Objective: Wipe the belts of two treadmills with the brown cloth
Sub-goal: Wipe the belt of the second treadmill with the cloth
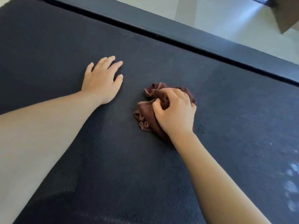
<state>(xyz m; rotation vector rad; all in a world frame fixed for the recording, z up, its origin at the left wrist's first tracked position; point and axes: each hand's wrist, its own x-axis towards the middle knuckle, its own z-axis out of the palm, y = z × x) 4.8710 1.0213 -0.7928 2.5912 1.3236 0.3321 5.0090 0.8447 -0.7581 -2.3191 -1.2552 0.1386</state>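
Note:
A dark treadmill belt [161, 167] fills nearly the whole head view. On it, right of the middle, lies the bunched brown cloth [145, 112]. My right hand [175, 110] grips the cloth from above, fingers curled into its folds. My left hand [102, 80] rests flat on the belt to the left of the cloth, fingers straight and spread, a short gap away from it. Part of the cloth is hidden under my right hand and wrist.
The treadmill's dark side rail [186, 38] runs diagonally along the belt's far edge. Beyond it is a pale floor [218, 18] and a brown boxy object [284, 15] at the top right. Pale dusty marks [291, 186] show on the belt at the right.

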